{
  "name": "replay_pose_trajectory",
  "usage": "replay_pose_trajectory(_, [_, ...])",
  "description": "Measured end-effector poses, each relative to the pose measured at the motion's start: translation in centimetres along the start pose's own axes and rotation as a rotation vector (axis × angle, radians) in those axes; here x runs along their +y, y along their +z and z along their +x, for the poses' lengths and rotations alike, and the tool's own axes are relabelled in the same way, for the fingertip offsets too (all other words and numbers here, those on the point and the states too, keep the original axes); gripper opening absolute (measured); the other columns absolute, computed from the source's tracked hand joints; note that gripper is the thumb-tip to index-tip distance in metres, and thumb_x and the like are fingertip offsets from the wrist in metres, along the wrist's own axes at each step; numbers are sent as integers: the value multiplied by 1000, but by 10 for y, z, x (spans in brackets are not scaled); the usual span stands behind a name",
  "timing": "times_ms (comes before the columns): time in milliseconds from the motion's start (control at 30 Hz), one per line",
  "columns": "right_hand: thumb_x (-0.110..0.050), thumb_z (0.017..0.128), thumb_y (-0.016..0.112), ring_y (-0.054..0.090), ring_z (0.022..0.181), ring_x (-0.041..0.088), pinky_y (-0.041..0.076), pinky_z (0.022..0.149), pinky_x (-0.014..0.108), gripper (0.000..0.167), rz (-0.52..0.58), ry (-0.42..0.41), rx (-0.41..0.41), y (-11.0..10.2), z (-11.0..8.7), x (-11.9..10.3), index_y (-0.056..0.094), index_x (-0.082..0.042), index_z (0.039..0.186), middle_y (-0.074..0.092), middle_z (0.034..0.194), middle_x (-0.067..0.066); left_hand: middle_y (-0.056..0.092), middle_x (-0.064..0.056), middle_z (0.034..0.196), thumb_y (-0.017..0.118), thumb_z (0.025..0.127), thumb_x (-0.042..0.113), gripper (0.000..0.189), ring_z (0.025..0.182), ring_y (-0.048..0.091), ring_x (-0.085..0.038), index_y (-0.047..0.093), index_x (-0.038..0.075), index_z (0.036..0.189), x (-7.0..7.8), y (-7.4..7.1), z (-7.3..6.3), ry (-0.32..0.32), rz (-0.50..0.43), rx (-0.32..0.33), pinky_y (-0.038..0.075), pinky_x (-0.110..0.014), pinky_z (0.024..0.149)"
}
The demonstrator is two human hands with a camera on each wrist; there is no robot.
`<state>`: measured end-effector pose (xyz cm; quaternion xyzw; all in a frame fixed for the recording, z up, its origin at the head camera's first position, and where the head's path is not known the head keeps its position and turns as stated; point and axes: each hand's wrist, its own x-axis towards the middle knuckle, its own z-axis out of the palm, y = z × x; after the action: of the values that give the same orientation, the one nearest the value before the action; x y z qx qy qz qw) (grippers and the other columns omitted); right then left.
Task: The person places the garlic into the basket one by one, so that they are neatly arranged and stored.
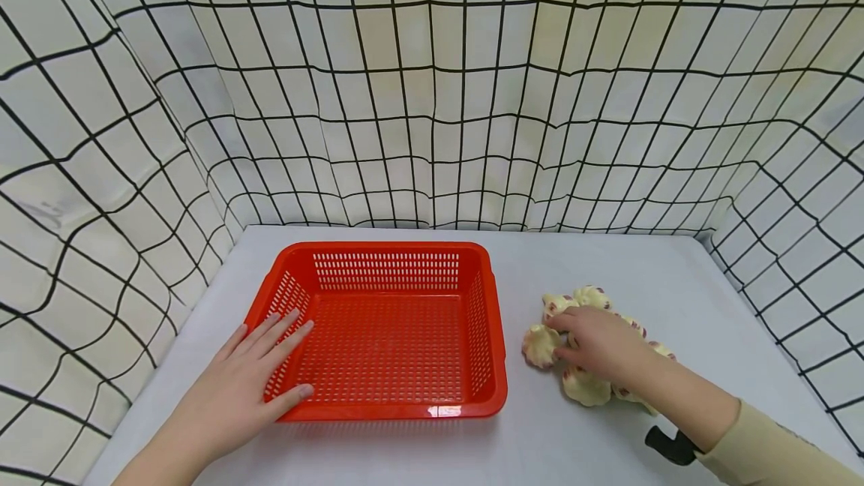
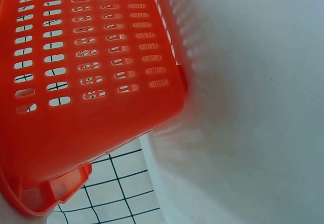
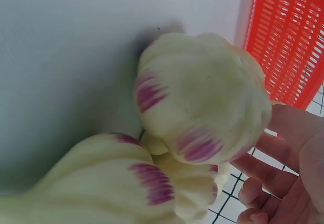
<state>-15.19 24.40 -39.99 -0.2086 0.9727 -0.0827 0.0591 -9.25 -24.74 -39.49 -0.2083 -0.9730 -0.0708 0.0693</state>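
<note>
A red plastic basket (image 1: 388, 412) with slotted walls stands on the white table. My left hand (image 1: 246, 381) rests over its left rim, fingers spread and the thumb at the front left corner. On the right lies a cluster of cream garlic bulbs with purple streaks. My right hand (image 1: 601, 340) reaches over them and pinches the leftmost garlic bulb (image 1: 539, 347) at its right side between thumb and fingers. Close to the right wrist camera, another garlic bulb (image 3: 197, 97) hides those fingertips. A further garlic bulb (image 3: 116, 178) lies lower left in that view.
Black netting (image 1: 432, 118) over white sheeting encloses the table (image 1: 526, 261) at the back and both sides. A strip of tabletop separates the basket's right wall from the garlic. A black strap or device (image 1: 671, 447) sits under my right wrist.
</note>
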Motion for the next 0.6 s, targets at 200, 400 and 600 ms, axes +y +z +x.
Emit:
replay_pose_trajectory(200, [-32, 84, 80, 61, 114, 26, 54, 92, 48, 40, 19, 11, 4, -8, 0, -1, 71, -18, 120, 68, 118, 1, 33, -10, 159, 63, 87, 63, 83, 141, 35, -39, 37, 23, 155, 0, 1, 1, -13, 14, -19, -19, -32, 117])
replay_pose_trajectory(400, [-31, 85, 79, 60, 119, 29, 51, 96, 51, 41, 42, -10, 12, -17, 1, -4, 71, -16, 122, 69, 121, 3, 30, -9, 160, 61, 86, 66, 85, 141, 34, -38, 35, 24, 155, 0, 1, 0, -16, 17, -33, -20, -32, 116])
replay_pose_trajectory(600, [-30, 85, 79, 64, 113, 24, 54, 93, 46, 36, 70, -32, 16, -16, 10, -6, 74, -18, 119, 71, 116, -1, 30, -8, 160, 61, 87, 66, 84, 141, 34, -38, 35, 25, 156, 0, 0, 0, -14, 10, -36, -19, -35, 117])
